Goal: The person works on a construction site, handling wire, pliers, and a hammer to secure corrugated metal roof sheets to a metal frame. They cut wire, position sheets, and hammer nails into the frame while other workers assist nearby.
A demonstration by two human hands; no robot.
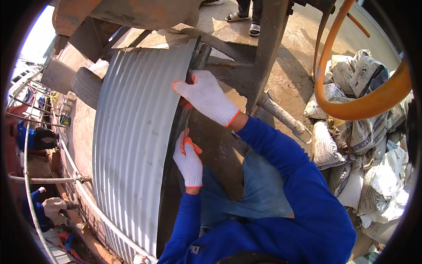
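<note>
A corrugated metal sheet (132, 132) stretches in front of me, its right edge along a dark pipe-like bar. My left hand (189, 165), in a white knit glove with orange fingertips, is closed on a thin wire (188, 121) beside that edge. The wire rises to my right hand (209, 97), which wears the same kind of glove. That hand is closed at the sheet's edge, where the wire meets it; its thumb and a fingertip reach over the metal. Some of its fingers are hidden beneath the palm.
A rusty steel frame (268, 53) stands ahead. An orange hose (351, 112) loops at the right, before piled sacks (365, 136). Pale rails (101, 209) and people in blue (33, 136) are at the left. Another person's sandaled feet (246, 22) show at the top.
</note>
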